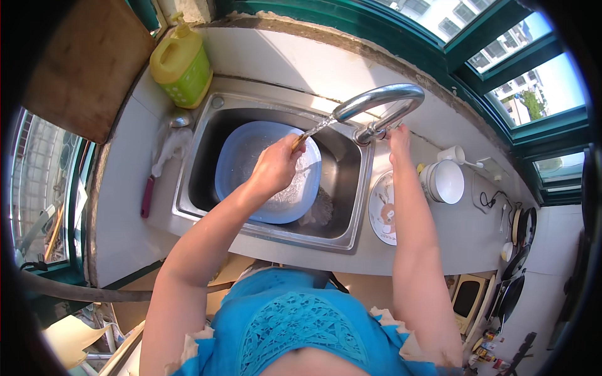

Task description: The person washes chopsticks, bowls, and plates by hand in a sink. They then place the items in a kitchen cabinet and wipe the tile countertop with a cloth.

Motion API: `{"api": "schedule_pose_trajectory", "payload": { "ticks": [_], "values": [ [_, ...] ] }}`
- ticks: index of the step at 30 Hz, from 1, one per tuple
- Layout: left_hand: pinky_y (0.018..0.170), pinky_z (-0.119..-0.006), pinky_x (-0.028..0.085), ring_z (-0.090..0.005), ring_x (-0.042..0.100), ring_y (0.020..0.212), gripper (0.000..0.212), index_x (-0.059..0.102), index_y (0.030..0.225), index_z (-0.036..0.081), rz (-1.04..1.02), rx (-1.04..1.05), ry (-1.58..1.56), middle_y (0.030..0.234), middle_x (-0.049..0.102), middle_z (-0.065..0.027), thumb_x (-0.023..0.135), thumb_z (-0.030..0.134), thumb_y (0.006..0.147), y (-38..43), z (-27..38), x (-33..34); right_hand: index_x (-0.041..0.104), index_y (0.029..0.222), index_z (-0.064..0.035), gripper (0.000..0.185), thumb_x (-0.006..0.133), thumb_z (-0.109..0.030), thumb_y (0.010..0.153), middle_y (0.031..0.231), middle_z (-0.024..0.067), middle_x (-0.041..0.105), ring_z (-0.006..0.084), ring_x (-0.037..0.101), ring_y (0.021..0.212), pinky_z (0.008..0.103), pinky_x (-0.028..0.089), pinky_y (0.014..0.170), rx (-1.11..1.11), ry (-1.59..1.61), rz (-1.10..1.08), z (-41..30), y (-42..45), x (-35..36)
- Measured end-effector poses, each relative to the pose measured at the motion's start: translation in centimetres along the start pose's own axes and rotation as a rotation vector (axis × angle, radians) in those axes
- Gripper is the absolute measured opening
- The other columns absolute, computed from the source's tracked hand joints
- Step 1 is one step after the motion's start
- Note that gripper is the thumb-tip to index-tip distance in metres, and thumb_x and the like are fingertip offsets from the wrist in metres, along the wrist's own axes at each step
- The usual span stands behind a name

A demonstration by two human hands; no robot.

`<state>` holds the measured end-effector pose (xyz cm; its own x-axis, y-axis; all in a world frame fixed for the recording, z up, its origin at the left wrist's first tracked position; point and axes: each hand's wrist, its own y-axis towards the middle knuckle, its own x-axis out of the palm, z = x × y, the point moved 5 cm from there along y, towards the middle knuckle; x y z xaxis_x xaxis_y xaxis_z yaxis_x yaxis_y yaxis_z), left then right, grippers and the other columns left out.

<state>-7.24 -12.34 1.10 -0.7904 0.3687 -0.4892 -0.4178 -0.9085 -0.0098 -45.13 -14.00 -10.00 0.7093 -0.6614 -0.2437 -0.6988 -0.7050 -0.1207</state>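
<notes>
My left hand (275, 164) is closed around a thin brown utensil (298, 142), possibly chopsticks; most of it is hidden in my fist. Water from the chrome faucet (381, 96) runs onto its upper end. Below that hand, a pale blue plastic basin (228, 155) with water in it sits in the stainless steel sink (345, 197). My right hand (400, 141) reaches behind the faucet's base with its fingers at the handle, which is largely hidden. Beside the basin, on the sink floor, lies a grey mesh-like scrubber (322, 207).
A patterned plate (382, 211) lies right of the sink under my right forearm. Farther right stand stacked white bowls (447, 182) and a white cup (451, 154). On the left are a yellow-green pump jug (183, 68) and a purple-handled brush (148, 197). Pans (515, 263) hang at far right.
</notes>
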Motion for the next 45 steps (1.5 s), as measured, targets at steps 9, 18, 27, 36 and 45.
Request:
{"api": "schedule_pose_trajectory", "payload": {
  "ticks": [9, 18, 27, 36, 45],
  "values": [
    [0.069, -0.037, 0.043, -0.0308, 0.055, 0.074, 0.007, 0.051, 0.089, 0.003, -0.019, -0.015, 0.079, 0.078, 0.057, -0.0145, 0.054, 0.007, 0.084, 0.8, 0.8, -0.4, 0.05, 0.112, -0.0003, 0.036, 0.048, -0.005, 0.076, 0.105, 0.0137, 0.056, 0.0218, 0.05, 0.1, 0.035, 0.04, 0.084, 0.183, 0.044, -0.088, -3.1, -1.7, 3.3],
    [0.066, -0.038, 0.042, -0.0313, 0.054, 0.072, 0.008, 0.051, 0.09, 0.003, -0.009, -0.038, 0.079, 0.075, 0.057, -0.0156, 0.053, 0.008, 0.084, 0.0, 1.4, -2.9, 0.051, 0.117, -0.0037, 0.037, 0.047, -0.007, 0.081, 0.092, 0.0028, 0.058, 0.0117, 0.052, 0.08, 0.0269, 0.04, 0.074, -0.144, -0.035, -0.209, -4.1, -5.6, 0.0],
    [0.069, -0.042, 0.043, -0.0377, 0.054, 0.077, 0.011, 0.051, 0.09, 0.003, 0.109, 0.173, 0.142, 0.084, 0.057, -0.0169, 0.053, 0.009, 0.082, -2.8, 4.8, -4.4, 0.046, 0.119, -0.0049, 0.049, 0.062, -0.023, 0.076, 0.093, 0.0162, 0.061, 0.0305, 0.06, 0.084, 0.0367, 0.048, 0.07, -0.628, -0.485, -0.752, -11.9, -25.6, 16.4],
    [0.08, -0.038, 0.045, -0.0319, 0.055, 0.093, 0.039, 0.048, 0.112, 0.004, 0.21, 0.365, 0.189, 0.108, 0.053, -0.0153, 0.065, 0.012, 0.078, -8.3, 9.3, -11.5, 0.058, 0.093, -0.0031, 0.017, 0.054, -0.019, 0.087, 0.086, 0.0062, 0.064, 0.018, 0.059, 0.078, 0.027, 0.048, 0.068, -0.801, -0.428, -0.674, -21.3, -29.9, 16.2],
    [0.106, -0.05, 0.018, -0.0315, 0.02, 0.134, 0.088, 0.023, 0.139, 0.006, 0.057, -0.017, 0.776, 0.143, 0.024, -0.0196, 0.075, 0.025, 0.07, -8.6, -1.9, -13.0, 0.062, 0.085, -0.0068, 0.019, 0.058, -0.025, 0.086, 0.069, 0.0054, 0.061, 0.0184, 0.059, 0.063, 0.0288, 0.048, 0.063, -0.791, -0.986, -0.881, -7.2, -26.7, 16.5]
  ]
}}
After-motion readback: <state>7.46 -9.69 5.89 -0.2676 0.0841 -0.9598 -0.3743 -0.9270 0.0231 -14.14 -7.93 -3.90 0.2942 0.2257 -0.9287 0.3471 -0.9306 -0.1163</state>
